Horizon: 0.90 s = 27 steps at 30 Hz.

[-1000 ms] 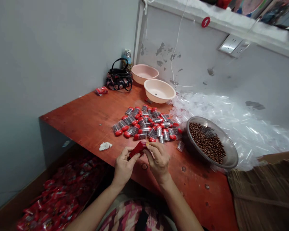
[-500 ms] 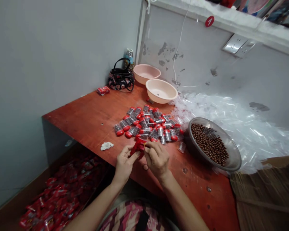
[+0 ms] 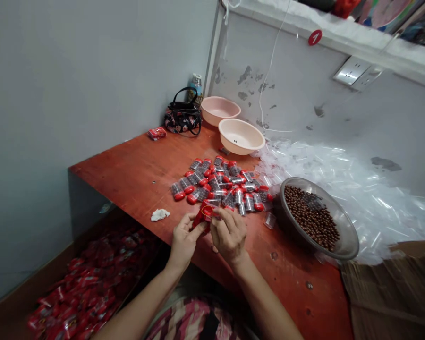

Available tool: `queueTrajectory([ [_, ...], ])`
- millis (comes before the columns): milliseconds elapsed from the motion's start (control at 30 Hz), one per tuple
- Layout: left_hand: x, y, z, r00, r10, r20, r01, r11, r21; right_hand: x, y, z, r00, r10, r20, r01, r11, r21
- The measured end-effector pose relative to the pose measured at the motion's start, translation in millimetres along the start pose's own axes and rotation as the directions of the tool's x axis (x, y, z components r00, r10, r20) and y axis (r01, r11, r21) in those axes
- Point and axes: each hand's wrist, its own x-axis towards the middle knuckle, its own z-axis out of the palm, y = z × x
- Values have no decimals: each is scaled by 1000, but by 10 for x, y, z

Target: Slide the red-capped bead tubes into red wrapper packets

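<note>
My left hand [image 3: 183, 240] is closed around a small red packet [image 3: 199, 216], with the thumb along its near side. A thin yellow loop rings the packet's upper right end, which faces me. My right hand [image 3: 229, 234] has its fingers curled and pinched at the packet's right edge; the fingertips are partly hidden. Just beyond both hands lies a heap of clear tubes with red caps [image 3: 217, 182], filled with dark beads. One clear tube [image 3: 269, 220] lies apart, right of my right hand.
A grey bowl [image 3: 350, 238] of brown beads stands at the right, before a pile of clear plastic sleeves [image 3: 386, 189]. Two basins [image 3: 242, 146], a handbag [image 3: 182, 122] and a red pack [image 3: 157, 133] sit farther back. White tissue [image 3: 159, 215] lies left. Red packets [image 3: 88, 288] fill a space below the table.
The red packet has turned so its end with the yellow loop shows. My right fingers have shifted slightly at its edge. The whole view has moved a little.
</note>
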Motion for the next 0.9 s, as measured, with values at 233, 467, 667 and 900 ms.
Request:
queueTrajectory([
  [233,-4,13,-11,999,-33,19,34,998,-54,95,-24,-26,970,166,177,-192,971,143],
  [467,10,194,9,903,-320,288,420,799,-430,235,17,-86,979,-105,175,80,986,144],
  [667,447,259,-180,876,-462,141,479,793,-376,319,-35,-153,956,-293,22,262,884,387],
  [900,1847,675,-840,884,-104,-456,28,985,-170,139,50,-36,906,410,103,-367,640,675],
])
